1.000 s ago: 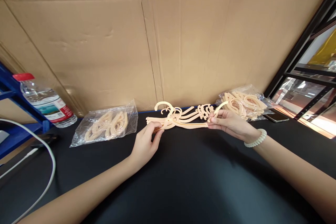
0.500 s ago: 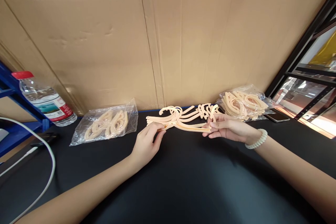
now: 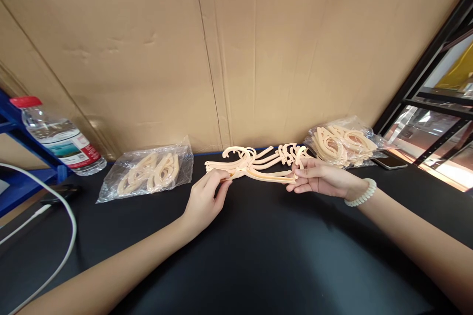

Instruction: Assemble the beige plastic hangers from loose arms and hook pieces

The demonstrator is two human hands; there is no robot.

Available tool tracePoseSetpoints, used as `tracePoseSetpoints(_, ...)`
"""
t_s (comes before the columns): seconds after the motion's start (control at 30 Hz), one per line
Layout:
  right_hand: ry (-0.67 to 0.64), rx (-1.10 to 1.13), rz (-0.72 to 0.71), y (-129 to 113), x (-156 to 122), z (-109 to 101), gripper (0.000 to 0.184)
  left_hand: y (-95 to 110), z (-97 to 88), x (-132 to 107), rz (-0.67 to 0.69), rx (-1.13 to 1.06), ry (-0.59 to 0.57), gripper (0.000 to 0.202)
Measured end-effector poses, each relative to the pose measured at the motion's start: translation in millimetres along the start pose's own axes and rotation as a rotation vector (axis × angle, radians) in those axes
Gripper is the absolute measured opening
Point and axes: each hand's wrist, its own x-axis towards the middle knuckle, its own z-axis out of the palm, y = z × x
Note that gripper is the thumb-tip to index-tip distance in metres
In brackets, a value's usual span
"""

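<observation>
Left grip [image 3: 207,198]: thumb and fingers pinched together on the left arm of a cream hanger, covering its tip.
Right grip [image 3: 320,178]: closed on a small curved piece [image 3: 300,154], with the fingertips at the hanger's right end; whether they press on that end too, I cannot tell.
Bracelet [image 3: 363,194]: pale beads around the right wrist.
Counter [image 3: 251,251]: black, running beneath everything between the two forearms and beyond.
Hanger [image 3: 269,177]: spans the gap between the two hands, in front of the other hangers; whether it touches the counter is unclear.
Cable [image 3: 74,224]: white, looping at the far left, near a black box [image 3: 62,193].
Other hangers [image 3: 266,158]: overlapping just behind the held one.
Loose curved pieces [image 3: 287,153]: heaped behind the right hand.
Left bag [image 3: 148,173]: clear plastic, cream parts inside.
Bottle [image 3: 68,145]: red cap, beside that bag.
Phone [image 3: 390,161]: flat, just right of the right bag.
Right bag [image 3: 342,145]: clear plastic, fuller, against the cardboard.
Cardboard [image 3: 166,59]: upright behind it all.
</observation>
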Motion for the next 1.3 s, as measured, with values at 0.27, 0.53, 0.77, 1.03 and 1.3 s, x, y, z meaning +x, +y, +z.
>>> tracePoseSetpoints(0.27, -0.004, 0.0, 0.039, -0.8, -0.6, -0.5, 0.025, -1.6, 1.0, -0.6, 0.006, 0.005, -0.019, 0.006)
tracePoseSetpoints(0.53, 0.03, -0.049, 0.057, -3.2, -2.0, 4.1, 0.026, -0.9, 0.9, 0.5, 0.011, 0.001, -0.017, 0.007)
tracePoseSetpoints(0.77, 0.039, -0.08, 0.041, -2.9, -1.3, 4.6, 0.03, -2.1, 1.9, -0.5, 0.025, -0.006, -0.022, 0.009)
tracePoseSetpoints(1.03, 0.062, -0.12, -0.055, 2.7, 1.1, 6.8, 0.03, -2.6, 2.0, -0.5, 0.025, -0.012, -0.027, 0.009)
tracePoseSetpoints(1.3, 0.135, -0.176, -0.178, 7.2, 2.8, 13.0, 0.034, -7.0, 3.7, -5.5, -0.079, -0.044, -0.062, 0.006)
